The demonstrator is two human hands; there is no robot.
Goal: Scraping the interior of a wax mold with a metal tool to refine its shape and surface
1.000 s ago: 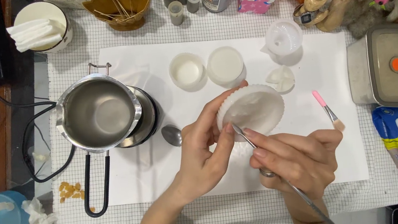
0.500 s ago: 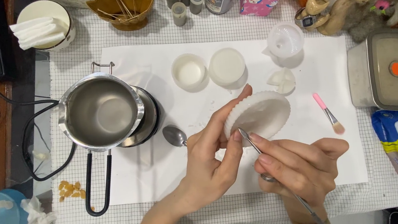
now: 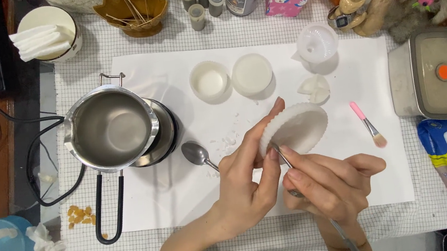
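My left hand [image 3: 245, 182] holds a white fluted round mould [image 3: 297, 128] tilted up on its edge over the white paper sheet [image 3: 187, 203]. My right hand [image 3: 333, 183] grips a thin metal tool [image 3: 284, 160] whose tip touches the mould's left rim, beside my left thumb. Small white flakes [image 3: 224, 141] lie on the paper just left of the mould. A metal spoon [image 3: 197, 154] rests on the paper next to my left hand.
A steel pouring pot [image 3: 110, 128] with a black handle sits on a small hotplate at the left. Two white round containers [image 3: 232, 77], a clear cup [image 3: 317, 43] and a pink brush [image 3: 368, 123] lie on the paper. A grey lidded tub [image 3: 436, 74] stands at the right.
The mould has tipped and shifted slightly to the right in my left hand. The tool's tip has moved along its rim. The spoon is now more exposed.
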